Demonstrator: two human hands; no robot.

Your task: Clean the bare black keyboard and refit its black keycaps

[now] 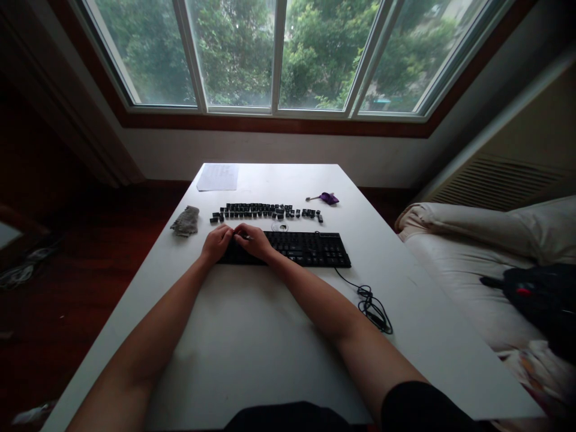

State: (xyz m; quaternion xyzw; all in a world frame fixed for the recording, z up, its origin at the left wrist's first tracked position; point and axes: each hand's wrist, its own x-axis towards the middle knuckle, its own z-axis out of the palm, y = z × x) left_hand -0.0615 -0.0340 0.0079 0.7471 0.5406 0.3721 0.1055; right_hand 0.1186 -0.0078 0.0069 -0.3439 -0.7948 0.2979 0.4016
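Observation:
A black keyboard [310,247] lies flat on the white table. Both hands meet over its left end, fingertips close together. My left hand [218,242] is closed at the keyboard's upper left corner, fingers curled. My right hand [252,241] is closed too, thumb and fingers pinched beside the left fingertips; a small pale spot shows near its thumb. Whatever sits between the fingers is too small or hidden to name. Loose black keycaps [258,210] stand in rows just behind the keyboard. A small clear ring-shaped item [279,227] lies between them and the keyboard.
A grey cloth [185,221] lies left of the keycaps, with paper sheets [218,177] at the far left corner. A small brush [314,198] and a purple item [330,198] are at the back right. The coiled cable [374,309] rests right of my right forearm.

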